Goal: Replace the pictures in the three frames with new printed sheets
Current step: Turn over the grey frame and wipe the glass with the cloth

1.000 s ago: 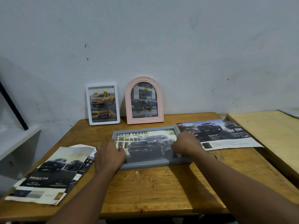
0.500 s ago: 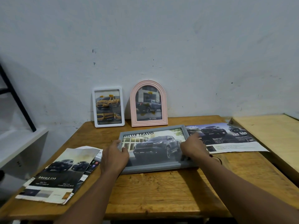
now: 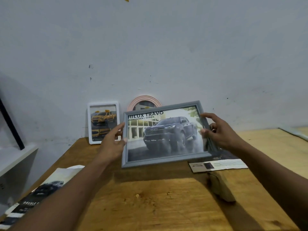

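Head view: both hands hold the grey frame (image 3: 164, 134) up off the wooden table (image 3: 150, 205), tilted, its face toward the camera. The left hand (image 3: 113, 144) grips the frame's left edge w/ thumb on the front; the right hand (image 3: 220, 132) clasps the right edge, fingers curled round it. The print inside reads "HILUX TRAVO" and "PRERUNNER / 4TREX" over a dark pickup w/ TOYOTA on the grille.

At the back, leaning on the wall (image 3: 166, 47), stand the white frame (image 3: 103, 122) (yellow pickup pic) and the pink arched frame (image 3: 144, 102), mostly hidden behind the grey one. A printed sheet (image 3: 218, 165) lies on the table below the right hand, its small text unreadable. Another brochure (image 3: 41, 194) lies at the table's left corner, partly under the left forearm, showing "DOUBLE C…" in white letters.

Room: scuffed pale wall, a second lighter tabletop (image 3: 275, 147) at right, a white shelf (image 3: 15, 157) at left w/ a black bar (image 3: 10, 125) leaning above it.
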`<state>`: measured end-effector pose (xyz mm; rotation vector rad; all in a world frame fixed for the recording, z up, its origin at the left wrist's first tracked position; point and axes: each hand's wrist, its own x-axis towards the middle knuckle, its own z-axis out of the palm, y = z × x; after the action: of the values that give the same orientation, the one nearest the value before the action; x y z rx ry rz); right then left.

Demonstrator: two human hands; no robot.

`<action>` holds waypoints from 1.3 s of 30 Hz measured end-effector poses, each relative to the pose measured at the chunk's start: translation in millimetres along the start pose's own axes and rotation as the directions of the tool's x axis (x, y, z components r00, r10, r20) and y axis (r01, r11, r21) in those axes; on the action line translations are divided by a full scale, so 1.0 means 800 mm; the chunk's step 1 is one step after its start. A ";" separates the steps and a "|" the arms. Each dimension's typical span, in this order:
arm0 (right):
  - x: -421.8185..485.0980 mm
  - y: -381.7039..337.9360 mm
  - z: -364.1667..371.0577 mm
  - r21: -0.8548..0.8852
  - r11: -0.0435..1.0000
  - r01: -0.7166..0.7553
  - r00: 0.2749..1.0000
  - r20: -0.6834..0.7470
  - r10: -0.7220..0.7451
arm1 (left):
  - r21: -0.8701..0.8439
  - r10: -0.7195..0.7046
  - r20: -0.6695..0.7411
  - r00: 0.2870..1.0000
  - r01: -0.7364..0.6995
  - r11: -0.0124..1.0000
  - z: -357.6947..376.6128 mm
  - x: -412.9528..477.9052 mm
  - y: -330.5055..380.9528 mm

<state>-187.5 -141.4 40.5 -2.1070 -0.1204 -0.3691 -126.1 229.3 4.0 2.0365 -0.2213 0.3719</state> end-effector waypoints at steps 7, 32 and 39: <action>0.018 0.031 -0.115 -0.091 0.989 -0.119 0.968 0.211 0.136 | 0.118 0.223 0.124 0.967 -0.238 0.964 0.063 0.040 0.057; 0.236 0.260 -0.085 -0.275 0.953 -0.128 0.974 -0.216 0.069 | 0.345 0.155 0.058 0.986 -0.166 0.924 0.305 0.196 0.006; 0.252 0.272 -0.080 -0.258 0.960 -0.111 0.972 -0.230 0.050 | 0.424 0.145 0.029 0.989 -0.144 0.894 0.320 0.198 -0.005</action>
<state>40.4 -324.3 -42.0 -2.3122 0.1558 -0.5961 65.9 5.6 -56.5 2.4573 -0.3123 0.5558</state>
